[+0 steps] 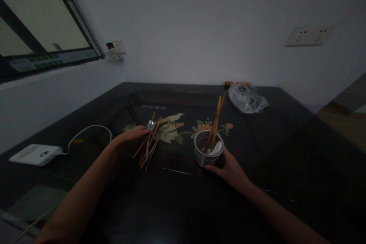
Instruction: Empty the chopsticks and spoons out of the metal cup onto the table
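A pile of wooden chopsticks [151, 143] lies on the dark table [177, 198], with a metal spoon [150, 129] among them. My left hand [134, 134] rests at the pile's left side, fingers closed on the spoon near its bowl. To the right stands a round metal cup [206, 151] holding two upright chopsticks [215, 122] and a white spoon [216, 148]. My right hand [228, 167] wraps around the cup's near right side.
A crumpled clear plastic bag [247, 99] lies at the back right of the table. A white device [36, 154] with a cable sits at the far left. Wall sockets [309, 35] and a window frame [42, 57] are behind.
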The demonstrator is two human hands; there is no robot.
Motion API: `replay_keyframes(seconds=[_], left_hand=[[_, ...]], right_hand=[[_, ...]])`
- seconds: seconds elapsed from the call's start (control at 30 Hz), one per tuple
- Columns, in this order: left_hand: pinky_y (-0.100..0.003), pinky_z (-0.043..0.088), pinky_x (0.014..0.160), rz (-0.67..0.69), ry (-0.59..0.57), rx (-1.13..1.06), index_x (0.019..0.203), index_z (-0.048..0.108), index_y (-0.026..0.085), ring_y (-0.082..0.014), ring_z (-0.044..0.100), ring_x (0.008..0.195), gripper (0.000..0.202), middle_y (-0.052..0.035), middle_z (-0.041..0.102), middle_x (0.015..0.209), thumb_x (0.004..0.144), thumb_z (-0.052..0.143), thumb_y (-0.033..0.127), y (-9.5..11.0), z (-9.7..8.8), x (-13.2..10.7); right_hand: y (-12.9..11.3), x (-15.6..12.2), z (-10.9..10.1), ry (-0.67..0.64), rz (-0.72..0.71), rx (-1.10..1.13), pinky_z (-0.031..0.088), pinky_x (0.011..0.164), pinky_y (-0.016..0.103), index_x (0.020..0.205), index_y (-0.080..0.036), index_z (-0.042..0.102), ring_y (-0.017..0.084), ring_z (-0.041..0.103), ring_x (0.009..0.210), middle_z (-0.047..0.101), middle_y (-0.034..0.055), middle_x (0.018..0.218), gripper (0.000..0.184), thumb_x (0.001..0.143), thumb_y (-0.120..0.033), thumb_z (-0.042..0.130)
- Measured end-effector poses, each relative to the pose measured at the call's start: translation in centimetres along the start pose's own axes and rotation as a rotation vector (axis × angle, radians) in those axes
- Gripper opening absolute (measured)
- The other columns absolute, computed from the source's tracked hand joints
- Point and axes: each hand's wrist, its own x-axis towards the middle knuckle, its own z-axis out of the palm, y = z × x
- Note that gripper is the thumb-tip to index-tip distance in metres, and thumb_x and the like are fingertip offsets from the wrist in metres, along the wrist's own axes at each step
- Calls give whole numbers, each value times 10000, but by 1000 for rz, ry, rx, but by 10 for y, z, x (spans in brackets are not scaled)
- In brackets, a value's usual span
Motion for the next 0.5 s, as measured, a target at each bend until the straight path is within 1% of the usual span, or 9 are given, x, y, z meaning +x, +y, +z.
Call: replay_keyframes(seconds=[0.1,0.13,0.2,0.3,0.37,0.5], left_hand=[[-254,400,552,7,-84,67,622,569,178,-187,537,602,383,-16,560,601,632,494,554,-9,3,14],[-255,395,541,17,-94,72,623,564,178,-180,528,578,398,-14,547,589,631,488,569,-12,4,18],[-256,399,540,45,-97,75,658,575,171,-174,527,568,425,-12,551,598,622,503,589,-17,4,23],[-260,422,558,70,-84,89,754,603,159,-186,557,611,461,-25,601,670,613,539,592,-20,2,24],[-264,431,565,77,-48,121,791,606,157,-196,577,640,462,-38,624,720,612,549,579,-21,2,24],[-270,435,580,50,84,194,805,587,165,-211,603,671,426,-44,641,740,594,569,534,-26,3,28]], right_hand=[[1,0,0,-11,9,0,363,1055,518,1290,-190,419,301,487,1236,529,142,1321,684,698,-332,730],[2,0,0,-14,12,-1,362,1056,514,1290,-188,419,299,487,1235,529,142,1322,682,699,-332,728],[2,0,0,-18,15,-2,367,1053,508,1293,-187,417,297,491,1231,531,139,1319,682,703,-336,724],[3,0,0,-13,3,-1,375,1048,509,1305,-195,414,299,491,1232,532,136,1320,688,706,-342,720],[2,0,0,-8,5,-5,379,1043,517,1307,-199,418,305,493,1230,535,137,1317,693,700,-343,721],[-2,0,-1,2,39,-22,394,1026,522,1303,-192,432,313,514,1206,553,141,1296,703,683,-343,727]])
